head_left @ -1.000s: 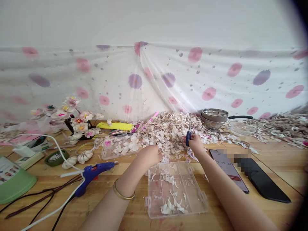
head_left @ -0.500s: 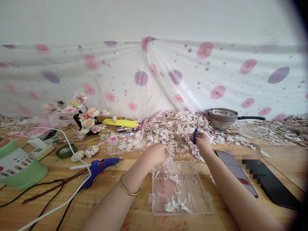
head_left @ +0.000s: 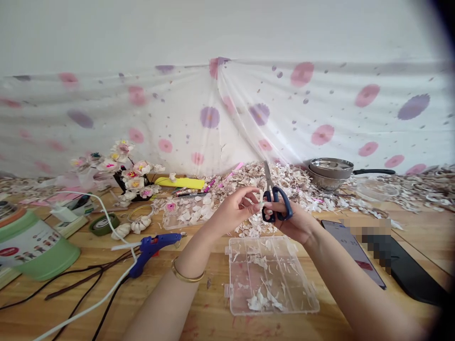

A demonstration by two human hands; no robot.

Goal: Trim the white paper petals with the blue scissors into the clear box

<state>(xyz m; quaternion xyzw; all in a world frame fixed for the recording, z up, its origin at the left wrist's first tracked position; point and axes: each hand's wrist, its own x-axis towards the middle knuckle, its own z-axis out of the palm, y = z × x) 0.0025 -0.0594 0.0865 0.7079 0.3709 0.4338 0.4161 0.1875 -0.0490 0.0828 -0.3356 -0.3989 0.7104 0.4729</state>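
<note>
My right hand [head_left: 296,225] holds a pair of scissors [head_left: 276,204] by the dark blue handles, blades pointing up and away. Its fingertips meet those of my left hand [head_left: 240,208], which wears a gold bangle. Between the pinched fingertips of my left hand is a small pale bit, seemingly a flake of garlic skin; most of it is hidden. Behind both hands lies a big heap of dry, papery white flakes [head_left: 234,189]. Below them sits a clear plastic compartment box [head_left: 273,277] with several flakes and thin strips in it.
At left are a blue glue gun [head_left: 151,251], trailing cords, garlic bulbs [head_left: 140,224], green tape [head_left: 104,225], a green container [head_left: 39,251] and handmade flowers [head_left: 135,177]. To the right lie a phone [head_left: 353,255], a black slab [head_left: 408,270] and stacked metal bowls [head_left: 330,174].
The right hand has moved left and turned, bringing the scissors in front of the left hand. The left hand has risen slightly, its fingers opening from a fist into a pinch.
</note>
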